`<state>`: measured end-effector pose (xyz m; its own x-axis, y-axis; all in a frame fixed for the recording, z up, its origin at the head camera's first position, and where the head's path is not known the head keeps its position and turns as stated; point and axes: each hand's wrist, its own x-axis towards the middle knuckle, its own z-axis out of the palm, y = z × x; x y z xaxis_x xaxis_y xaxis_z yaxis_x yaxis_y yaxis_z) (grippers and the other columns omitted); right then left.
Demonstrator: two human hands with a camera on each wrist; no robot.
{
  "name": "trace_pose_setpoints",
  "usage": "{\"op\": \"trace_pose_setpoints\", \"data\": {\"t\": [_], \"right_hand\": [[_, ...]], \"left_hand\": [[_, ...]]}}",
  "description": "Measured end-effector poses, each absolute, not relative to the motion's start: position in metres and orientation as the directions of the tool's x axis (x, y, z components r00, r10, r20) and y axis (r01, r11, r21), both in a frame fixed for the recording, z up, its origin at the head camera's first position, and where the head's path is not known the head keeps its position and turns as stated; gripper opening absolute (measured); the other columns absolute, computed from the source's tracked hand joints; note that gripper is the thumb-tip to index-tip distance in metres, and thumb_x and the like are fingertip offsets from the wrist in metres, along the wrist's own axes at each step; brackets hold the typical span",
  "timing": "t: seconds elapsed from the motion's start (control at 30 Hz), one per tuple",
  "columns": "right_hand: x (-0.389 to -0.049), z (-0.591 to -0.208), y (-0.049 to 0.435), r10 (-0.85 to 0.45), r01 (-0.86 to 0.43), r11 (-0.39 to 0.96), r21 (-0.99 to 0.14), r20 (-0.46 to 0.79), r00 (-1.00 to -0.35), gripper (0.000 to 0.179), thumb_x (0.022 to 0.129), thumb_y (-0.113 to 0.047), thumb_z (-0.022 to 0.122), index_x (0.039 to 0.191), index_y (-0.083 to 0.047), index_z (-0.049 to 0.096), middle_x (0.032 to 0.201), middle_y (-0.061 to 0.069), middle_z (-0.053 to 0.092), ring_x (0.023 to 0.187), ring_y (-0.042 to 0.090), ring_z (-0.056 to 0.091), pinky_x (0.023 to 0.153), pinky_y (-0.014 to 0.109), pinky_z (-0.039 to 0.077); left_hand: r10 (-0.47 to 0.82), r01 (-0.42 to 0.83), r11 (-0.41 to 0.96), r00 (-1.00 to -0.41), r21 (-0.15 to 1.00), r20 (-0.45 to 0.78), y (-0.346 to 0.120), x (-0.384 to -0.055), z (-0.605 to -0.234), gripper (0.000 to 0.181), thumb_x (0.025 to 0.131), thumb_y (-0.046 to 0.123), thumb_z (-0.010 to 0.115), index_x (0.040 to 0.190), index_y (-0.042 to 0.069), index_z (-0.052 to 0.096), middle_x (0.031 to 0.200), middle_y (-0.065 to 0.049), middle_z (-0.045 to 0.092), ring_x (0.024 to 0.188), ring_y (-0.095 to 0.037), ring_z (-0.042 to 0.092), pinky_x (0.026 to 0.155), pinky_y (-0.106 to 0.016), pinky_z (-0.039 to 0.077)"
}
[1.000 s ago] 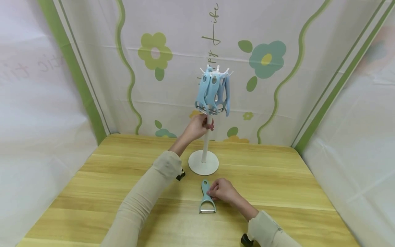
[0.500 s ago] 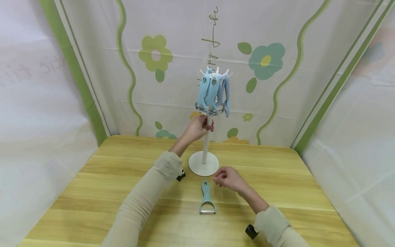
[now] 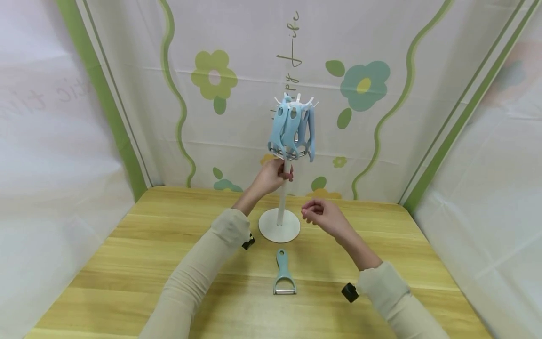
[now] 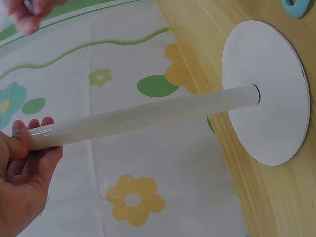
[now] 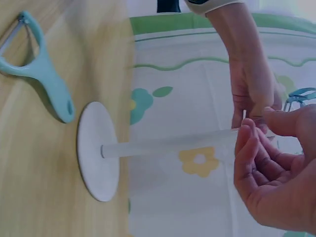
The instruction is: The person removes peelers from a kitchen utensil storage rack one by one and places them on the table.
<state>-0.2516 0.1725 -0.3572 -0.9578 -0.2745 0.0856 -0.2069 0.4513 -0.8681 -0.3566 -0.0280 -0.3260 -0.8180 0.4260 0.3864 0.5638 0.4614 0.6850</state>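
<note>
A white stand, with a round base [image 3: 279, 233] and an upright pole [image 4: 148, 118], stands on the table. My left hand [image 3: 269, 176] grips that pole high up, just below several light-blue peelers [image 3: 291, 128] that hang from the hooks at its top. Thumb and fingers of the left hand wrap the pole in the left wrist view. To the right of the pole my right hand [image 3: 328, 217] is in the air, fingers loosely curled and holding nothing. One teal Y-shaped peeler [image 3: 283, 273] lies on the table in front of the base, blade end toward me.
The wooden table [image 3: 178, 221] runs back to a white cloth [image 3: 254, 47] printed with flowers, and similar cloth closes in both sides. White hooks [image 3: 298, 98] stick out around the top of the stand. A black wrist device [image 3: 349, 292] sits by the right sleeve.
My right hand has left the peeler on the table and moved up and away beside the pole. The peeler stays where it lay. My left hand keeps its grip on the pole.
</note>
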Motion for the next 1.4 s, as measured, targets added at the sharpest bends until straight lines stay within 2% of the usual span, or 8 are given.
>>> {"op": "trace_pose_setpoints", "data": {"t": [0.27, 0.4, 0.63, 0.73, 0.87, 1.1, 1.2, 1.4], "right_hand": [[-0.262, -0.32, 0.166, -0.174, -0.32, 0.366, -0.874, 0.273, -0.946, 0.022, 0.099, -0.013, 0.063, 0.113, 0.003, 0.063, 0.095, 0.009, 0.066, 0.078, 0.011, 0.062, 0.067, 0.021, 0.054], [-0.269, -0.3, 0.165, -0.11, -0.39, 0.321, -0.863, 0.375, -0.921, 0.021, 0.098, -0.013, 0.063, 0.111, 0.004, 0.063, 0.093, 0.003, 0.063, 0.079, 0.009, 0.059, 0.067, 0.017, 0.052], [-0.284, -0.261, 0.166, -0.047, -0.483, 0.272, -0.833, 0.49, -0.871, 0.027, 0.099, -0.014, 0.061, 0.116, 0.007, 0.059, 0.097, -0.002, 0.06, 0.089, 0.014, 0.057, 0.072, 0.014, 0.052], [-0.293, -0.248, 0.166, -0.014, -0.488, 0.299, -0.82, 0.507, -0.862, 0.028, 0.1, -0.016, 0.061, 0.119, 0.004, 0.059, 0.101, -0.004, 0.059, 0.096, 0.012, 0.057, 0.076, 0.013, 0.052], [-0.307, -0.236, 0.165, -0.002, -0.479, 0.327, -0.814, 0.507, -0.862, 0.029, 0.099, -0.014, 0.061, 0.124, 0.001, 0.058, 0.112, 0.003, 0.061, 0.103, 0.012, 0.057, 0.074, 0.014, 0.052], [-0.328, -0.23, 0.169, -0.129, -0.451, 0.345, -0.823, 0.435, -0.891, 0.037, 0.101, -0.013, 0.057, 0.137, -0.004, 0.053, 0.135, 0.015, 0.06, 0.123, 0.024, 0.058, 0.081, 0.022, 0.058], [-0.332, -0.23, 0.173, -0.166, -0.453, 0.346, -0.822, 0.421, -0.892, 0.037, 0.102, -0.013, 0.056, 0.138, -0.005, 0.053, 0.134, 0.017, 0.062, 0.121, 0.024, 0.06, 0.077, 0.018, 0.056], [-0.337, -0.228, 0.176, -0.201, -0.456, 0.369, -0.81, 0.409, -0.89, 0.035, 0.101, -0.013, 0.058, 0.135, -0.004, 0.057, 0.122, 0.017, 0.068, 0.105, 0.016, 0.064, 0.073, 0.02, 0.053]], "left_hand": [[0.425, 0.566, 0.467, -0.817, 0.679, 0.39, -0.028, -0.358, -0.327, 0.012, 0.094, -0.007, 0.059, 0.103, 0.0, 0.062, 0.094, -0.015, 0.069, 0.087, -0.026, 0.072, 0.081, -0.032, 0.061], [0.425, 0.571, 0.475, -0.815, 0.67, 0.394, -0.028, -0.358, -0.327, 0.01, 0.094, -0.006, 0.059, 0.1, 0.0, 0.063, 0.093, -0.014, 0.07, 0.085, -0.022, 0.071, 0.08, -0.031, 0.061], [0.435, 0.576, 0.46, -0.81, 0.675, 0.395, -0.027, -0.359, -0.328, 0.019, 0.089, -0.014, 0.054, 0.1, -0.001, 0.062, 0.093, -0.014, 0.069, 0.083, -0.022, 0.07, 0.079, -0.031, 0.06], [0.434, 0.574, 0.455, -0.811, 0.681, 0.393, -0.028, -0.359, -0.328, 0.018, 0.09, -0.014, 0.055, 0.1, -0.001, 0.062, 0.093, -0.014, 0.068, 0.084, -0.024, 0.071, 0.079, -0.031, 0.06], [0.436, 0.581, 0.459, -0.806, 0.672, 0.4, -0.029, -0.36, -0.328, 0.019, 0.089, -0.015, 0.053, 0.1, -0.001, 0.062, 0.092, -0.014, 0.068, 0.084, -0.024, 0.07, 0.076, -0.028, 0.059], [0.439, 0.568, 0.457, -0.813, 0.685, 0.381, -0.029, -0.359, -0.329, 0.015, 0.092, -0.011, 0.055, 0.099, 0.0, 0.063, 0.093, -0.015, 0.069, 0.088, -0.031, 0.072, 0.078, -0.03, 0.06], [0.441, 0.565, 0.452, -0.814, 0.691, 0.377, -0.028, -0.358, -0.328, 0.012, 0.094, -0.008, 0.057, 0.101, -0.001, 0.063, 0.094, -0.015, 0.069, 0.091, -0.034, 0.072, 0.08, -0.032, 0.06], [0.438, 0.568, 0.446, -0.812, 0.691, 0.385, -0.028, -0.359, -0.327, 0.011, 0.094, -0.008, 0.057, 0.101, -0.001, 0.062, 0.094, -0.016, 0.068, 0.09, -0.032, 0.072, 0.077, -0.03, 0.06]]}}
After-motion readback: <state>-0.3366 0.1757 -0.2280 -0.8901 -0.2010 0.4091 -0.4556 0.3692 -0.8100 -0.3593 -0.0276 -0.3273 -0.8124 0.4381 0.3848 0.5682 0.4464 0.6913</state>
